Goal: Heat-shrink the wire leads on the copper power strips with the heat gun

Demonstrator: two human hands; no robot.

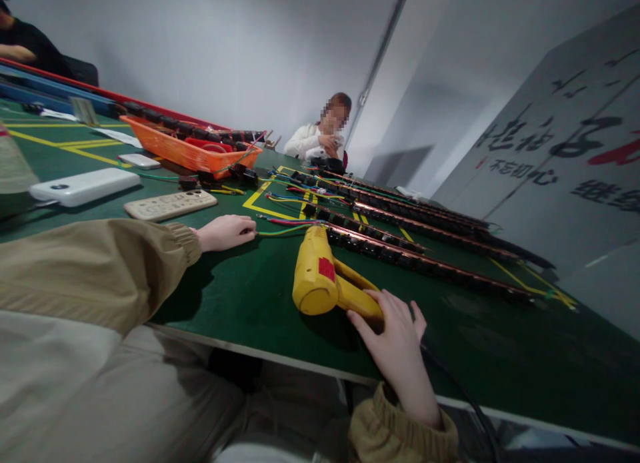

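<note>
The person's right hand (395, 326), coming out of a khaki cuffed sleeve, is clamped on the handle of a yellow plastic heat gun with a red label (315, 280), thumb on the near side and fingers over the far side. The gun is near the front edge of a dark green tabletop (240, 290), its round rear end facing the wearer and its front end close beside the wires; whether its body touches the surface, I cannot tell. A black cable (463, 383) runs past the right wrist and down over the edge. The left hand (225, 234) has thumb and fingertips together on the end of a thin green-and-yellow wire (285, 231), which leads toward the near end of a long black-and-copper strip (400, 251). More such strips with coloured wire ends lie beyond it, across yellow lines marked on the green surface. Behind the left hand are a beige patterned phone-shaped object (173, 205) and a glossy white rounded block (87, 185), with an orange plastic basket (170, 150) of dark parts farther back. Across the table sits a person in a white top (304, 141), both hands raised together.
</note>
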